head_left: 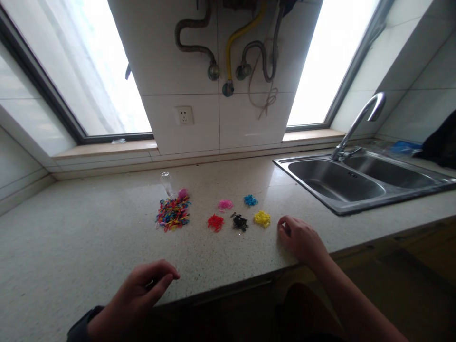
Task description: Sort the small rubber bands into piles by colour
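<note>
My left hand [142,287] is at the front edge of the counter, thumb and forefinger brought together with nothing visible between them. My right hand [301,237] rests on the counter with curled fingers, just right of a pile of yellow rubber bands [262,219]; its fingertips are partly hidden. Other small piles hold black bands [240,222], red bands [215,223], pink bands [225,204] and blue bands [251,200]. Farther left lies a larger heap of mixed-colour bands [173,213], with a clear container [166,183] and a pink piece [183,193] behind it.
The speckled counter [89,228] runs along a tiled wall with a socket [184,115] and hoses. At the right, a double steel sink [335,183] with a tap [359,121] is set into it. A dark item [440,142] lies beyond the sink.
</note>
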`<state>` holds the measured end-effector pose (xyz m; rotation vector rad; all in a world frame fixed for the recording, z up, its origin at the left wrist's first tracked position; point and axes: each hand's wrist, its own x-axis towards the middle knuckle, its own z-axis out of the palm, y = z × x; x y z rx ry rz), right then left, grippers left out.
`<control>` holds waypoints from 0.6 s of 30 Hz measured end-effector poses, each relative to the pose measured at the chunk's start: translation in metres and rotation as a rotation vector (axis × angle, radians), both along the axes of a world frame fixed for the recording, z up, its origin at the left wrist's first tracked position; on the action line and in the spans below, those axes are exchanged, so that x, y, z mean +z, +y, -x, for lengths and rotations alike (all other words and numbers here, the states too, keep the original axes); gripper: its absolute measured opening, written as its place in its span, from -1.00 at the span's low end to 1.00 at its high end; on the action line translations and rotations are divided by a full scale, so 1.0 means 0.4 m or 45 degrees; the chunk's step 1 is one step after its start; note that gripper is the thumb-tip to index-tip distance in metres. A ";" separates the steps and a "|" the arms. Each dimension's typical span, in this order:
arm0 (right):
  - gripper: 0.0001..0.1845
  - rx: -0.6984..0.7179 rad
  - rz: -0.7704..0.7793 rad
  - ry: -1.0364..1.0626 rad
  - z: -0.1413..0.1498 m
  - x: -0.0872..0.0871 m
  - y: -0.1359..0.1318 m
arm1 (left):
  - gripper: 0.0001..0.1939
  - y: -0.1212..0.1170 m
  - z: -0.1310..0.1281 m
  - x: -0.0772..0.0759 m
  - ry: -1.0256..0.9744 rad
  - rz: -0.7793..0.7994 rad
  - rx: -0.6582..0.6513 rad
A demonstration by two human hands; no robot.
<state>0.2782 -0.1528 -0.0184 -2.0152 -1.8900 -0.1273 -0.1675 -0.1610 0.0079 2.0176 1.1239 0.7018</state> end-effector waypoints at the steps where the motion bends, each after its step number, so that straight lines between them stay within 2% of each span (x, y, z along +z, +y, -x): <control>1: -0.83 0.002 0.002 -0.002 0.000 0.000 0.000 | -0.73 0.001 0.000 -0.004 0.008 0.007 -0.014; 4: -0.83 0.000 -0.001 -0.009 0.001 0.001 0.001 | -0.74 0.019 -0.012 -0.002 0.049 0.019 -0.094; 7: -0.82 -0.001 -0.007 -0.013 0.002 0.001 0.003 | -0.73 0.052 -0.050 0.025 0.082 0.033 -0.190; 11: -0.81 0.006 0.009 0.000 -0.004 -0.001 0.006 | -0.73 0.109 -0.123 0.050 0.073 -0.028 -0.175; 15: -0.78 0.033 0.033 0.067 -0.022 -0.012 0.010 | -0.74 0.149 -0.151 0.006 -0.066 -0.101 0.010; 18: -0.77 0.102 0.006 0.174 -0.018 -0.007 0.021 | -0.77 0.152 -0.133 -0.034 -0.040 -0.108 -0.056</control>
